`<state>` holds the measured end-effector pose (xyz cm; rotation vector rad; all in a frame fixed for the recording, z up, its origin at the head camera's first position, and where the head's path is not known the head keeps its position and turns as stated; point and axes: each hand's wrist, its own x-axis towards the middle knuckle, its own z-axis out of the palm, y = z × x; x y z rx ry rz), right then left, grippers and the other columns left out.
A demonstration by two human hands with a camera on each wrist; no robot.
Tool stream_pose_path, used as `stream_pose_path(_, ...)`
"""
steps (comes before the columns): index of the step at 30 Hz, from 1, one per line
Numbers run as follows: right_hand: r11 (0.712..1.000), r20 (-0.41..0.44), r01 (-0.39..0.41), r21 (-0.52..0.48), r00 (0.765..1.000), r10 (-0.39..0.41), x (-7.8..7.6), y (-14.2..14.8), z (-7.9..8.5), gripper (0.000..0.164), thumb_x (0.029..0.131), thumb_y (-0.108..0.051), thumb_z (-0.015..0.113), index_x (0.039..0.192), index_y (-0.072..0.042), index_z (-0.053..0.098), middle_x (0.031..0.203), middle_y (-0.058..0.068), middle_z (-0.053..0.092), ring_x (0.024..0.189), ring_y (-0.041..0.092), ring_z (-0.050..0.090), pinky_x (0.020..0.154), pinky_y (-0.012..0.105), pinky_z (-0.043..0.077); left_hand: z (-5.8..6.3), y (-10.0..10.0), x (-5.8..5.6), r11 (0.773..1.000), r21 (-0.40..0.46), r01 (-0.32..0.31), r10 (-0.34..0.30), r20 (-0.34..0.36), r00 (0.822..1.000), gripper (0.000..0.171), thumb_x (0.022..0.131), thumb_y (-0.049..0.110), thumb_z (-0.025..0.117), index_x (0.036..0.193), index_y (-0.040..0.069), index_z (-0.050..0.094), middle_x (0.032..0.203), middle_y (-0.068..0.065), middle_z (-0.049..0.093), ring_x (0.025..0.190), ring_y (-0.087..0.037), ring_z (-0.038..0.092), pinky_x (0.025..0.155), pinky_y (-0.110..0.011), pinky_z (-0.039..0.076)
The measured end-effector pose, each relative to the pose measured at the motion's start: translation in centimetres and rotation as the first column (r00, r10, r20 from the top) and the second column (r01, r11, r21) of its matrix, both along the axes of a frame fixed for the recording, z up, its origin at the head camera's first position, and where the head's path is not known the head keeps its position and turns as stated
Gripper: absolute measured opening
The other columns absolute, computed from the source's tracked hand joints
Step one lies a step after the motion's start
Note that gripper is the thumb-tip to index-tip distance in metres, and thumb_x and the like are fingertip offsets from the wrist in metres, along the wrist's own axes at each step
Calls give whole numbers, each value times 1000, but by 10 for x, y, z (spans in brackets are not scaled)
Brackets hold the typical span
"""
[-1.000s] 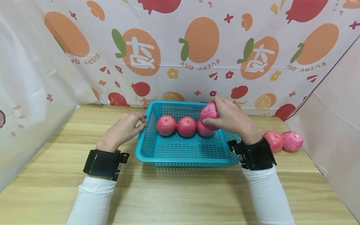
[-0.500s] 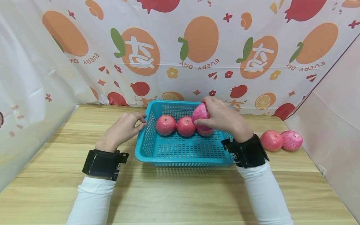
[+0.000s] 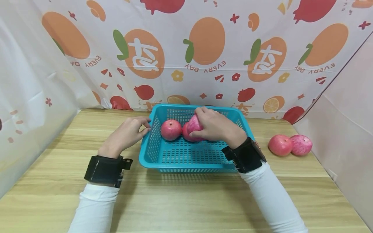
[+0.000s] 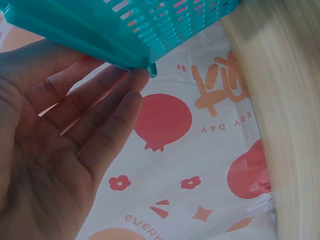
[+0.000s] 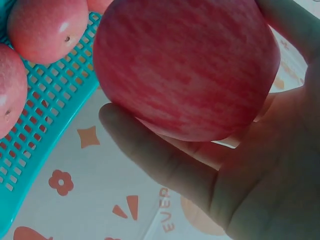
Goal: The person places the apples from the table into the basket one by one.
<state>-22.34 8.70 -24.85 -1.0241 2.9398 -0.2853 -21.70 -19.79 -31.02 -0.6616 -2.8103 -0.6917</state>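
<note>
In the head view a turquoise plastic basket (image 3: 186, 166) stands mid-table with a row of red apples in it. My right hand (image 3: 218, 126) holds a pink-streaked apple (image 3: 194, 124) above that row, fingers and thumb curled round its sides; the held apple (image 5: 187, 65) fills the right wrist view. The leftmost apple (image 3: 171, 130) is fully visible. The middle apple (image 3: 187, 134) is partly covered by the held one, and the apple to its right is mostly hidden by my hand. My left hand (image 3: 128, 132) touches the basket's left rim; in the left wrist view its fingers (image 4: 107, 122) look fairly straight against the rim.
Two more apples, a plain red apple (image 3: 280, 145) and a streaked apple (image 3: 301, 145), sit side by side on the wooden table (image 3: 186, 200), right of the basket. A fruit-print sheet (image 3: 175, 58) hangs behind the table, and pale sheets close off both sides.
My right hand has moved left with its apple, from over the right apple to over the middle one, and slightly down. My left hand stays at the rim.
</note>
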Motion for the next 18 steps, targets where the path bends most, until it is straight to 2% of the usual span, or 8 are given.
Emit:
stream_pose_path(6, 999, -4, -44, 11, 999, 44, -1, -7, -4, 61, 77, -46, 66, 118, -9, 41, 104, 5, 48, 91, 16, 45, 72, 32, 51, 0, -1, 0, 1000, 0, 0, 0, 3, 1000, 13, 82, 5, 62, 93, -2, 65, 117, -24, 54, 103, -36, 51, 74, -47, 52)
stream_pose_path(14, 983, -49, -132, 130, 989, 139, 0, -17, -20, 65, 78, -49, 63, 121, -6, 40, 109, 6, 47, 94, 16, 45, 76, 30, 50, 0, -1, 0, 1000, -1, -2, 2, 11, 1000, 14, 82, 5, 62, 94, -2, 65, 117, -24, 54, 102, -35, 52, 74, -46, 52)
stream_pose_path(18, 976, -61, -160, 146, 983, 171, 0, -20, -22, 66, 78, -47, 63, 123, -4, 40, 111, 8, 48, 95, 17, 46, 78, 31, 50, 0, -1, -1, 1000, 3, 2, -2, 8, 1000, 16, 82, 5, 62, 96, -3, 64, 116, -24, 55, 100, -35, 53, 73, -46, 52)
